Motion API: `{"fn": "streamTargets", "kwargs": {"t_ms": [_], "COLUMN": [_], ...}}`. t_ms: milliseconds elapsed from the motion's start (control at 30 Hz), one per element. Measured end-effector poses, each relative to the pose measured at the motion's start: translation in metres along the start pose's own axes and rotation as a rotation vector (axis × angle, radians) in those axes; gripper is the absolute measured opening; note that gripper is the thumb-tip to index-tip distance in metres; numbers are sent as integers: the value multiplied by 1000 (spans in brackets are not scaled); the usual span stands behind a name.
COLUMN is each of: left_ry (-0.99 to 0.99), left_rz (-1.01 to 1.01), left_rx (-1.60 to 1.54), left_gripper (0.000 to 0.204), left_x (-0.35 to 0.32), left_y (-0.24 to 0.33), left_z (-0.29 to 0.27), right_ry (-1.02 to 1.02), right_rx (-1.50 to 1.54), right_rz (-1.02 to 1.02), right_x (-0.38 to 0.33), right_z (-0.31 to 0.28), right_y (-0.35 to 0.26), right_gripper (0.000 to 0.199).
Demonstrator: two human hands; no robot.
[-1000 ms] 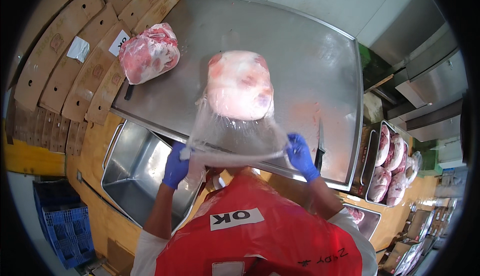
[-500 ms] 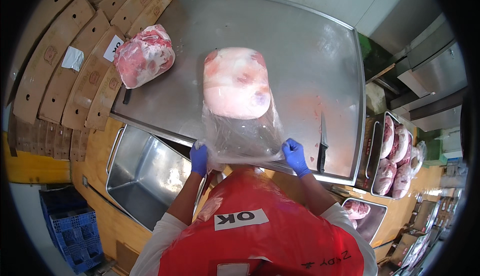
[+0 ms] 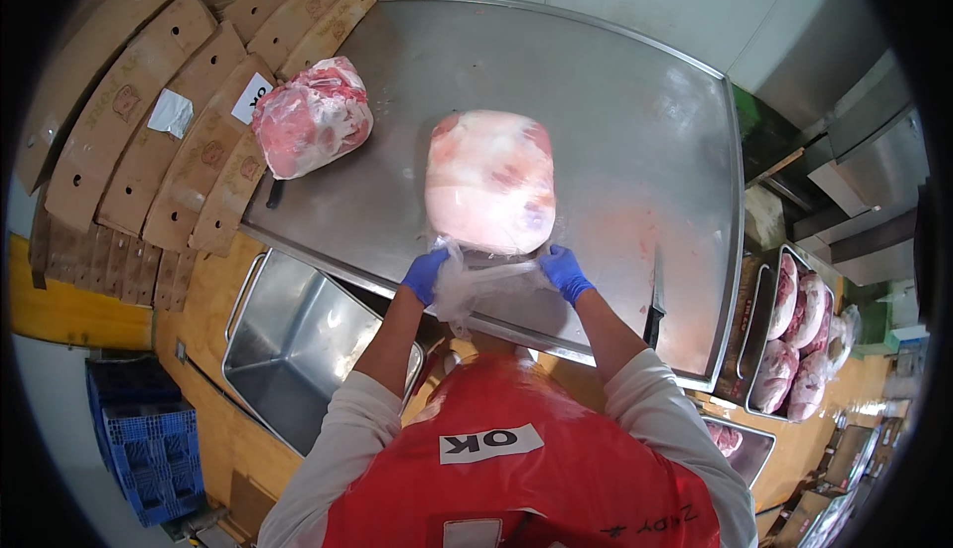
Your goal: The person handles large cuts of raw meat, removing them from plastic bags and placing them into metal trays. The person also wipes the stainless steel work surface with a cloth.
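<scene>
Through my remote view I had the big pale piece of meat [image 3: 491, 181] lying flat near the middle of the metal table [image 3: 596, 81], with clear plastic film [image 3: 496, 277] gathered at its near end, six o'clock from it. The left hand [image 3: 425, 275], gloved in blue, sat at seven o'clock of the meat, fingers curled and pinching a bunched edge of the film. The right hand [image 3: 566, 273], gloved alike, was at five o'clock — its fingers also closed on the film, close to the meat's near corner, though I couldn't make out the fingertips. A band of film ran between the hands.

From the meat, a knife [image 3: 656, 302] lay on the table at four o'clock; a second, redder chunk [image 3: 313, 121] rested toward ten, beside the cardboard [image 3: 129, 101]. Beyond the table's edge — between seven and eight — stood a metal tub [image 3: 298, 325].
</scene>
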State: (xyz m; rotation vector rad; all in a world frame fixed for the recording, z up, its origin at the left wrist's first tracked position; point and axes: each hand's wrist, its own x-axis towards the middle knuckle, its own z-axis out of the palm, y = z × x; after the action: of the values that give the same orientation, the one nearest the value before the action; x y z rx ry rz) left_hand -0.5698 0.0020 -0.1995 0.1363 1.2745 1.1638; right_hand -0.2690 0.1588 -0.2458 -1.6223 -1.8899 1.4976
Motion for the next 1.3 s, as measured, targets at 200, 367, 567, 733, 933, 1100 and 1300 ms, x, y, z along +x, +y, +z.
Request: {"fn": "streamTargets", "kwargs": {"t_ms": [200,367,567,733,933,1100,1300], "left_ry": [30,-10,-55,-14,-194,-111,-38], "left_rz": [20,334,915,1094,1195,791,851], "left_rx": [95,291,1340,1176,410,346,326], "left_gripper": [26,19,33,17,16,17,15], "left_x": [-42,-86,-136,-113,-116,-177,-221], "left_y": [-8,-5,45,179,211,134,111], "left_z": [12,17,42,114,148,110,51], "right_ry": [-28,-91,-62,89,160,186,21], "right_rx": [608,632,890,1175,821,483,356], "right_rz": [85,104,161,-23,-338,-375,-351], "right_x": [-64,-97,-157,-90,-129,-199,-183], "right_z": [-20,-16,-73,-127,-170,-146,-75], "right_y": [-28,-20,-133,-190,-219,-177,-146], "right_gripper": [12,12,11,12,16,20,12]}}
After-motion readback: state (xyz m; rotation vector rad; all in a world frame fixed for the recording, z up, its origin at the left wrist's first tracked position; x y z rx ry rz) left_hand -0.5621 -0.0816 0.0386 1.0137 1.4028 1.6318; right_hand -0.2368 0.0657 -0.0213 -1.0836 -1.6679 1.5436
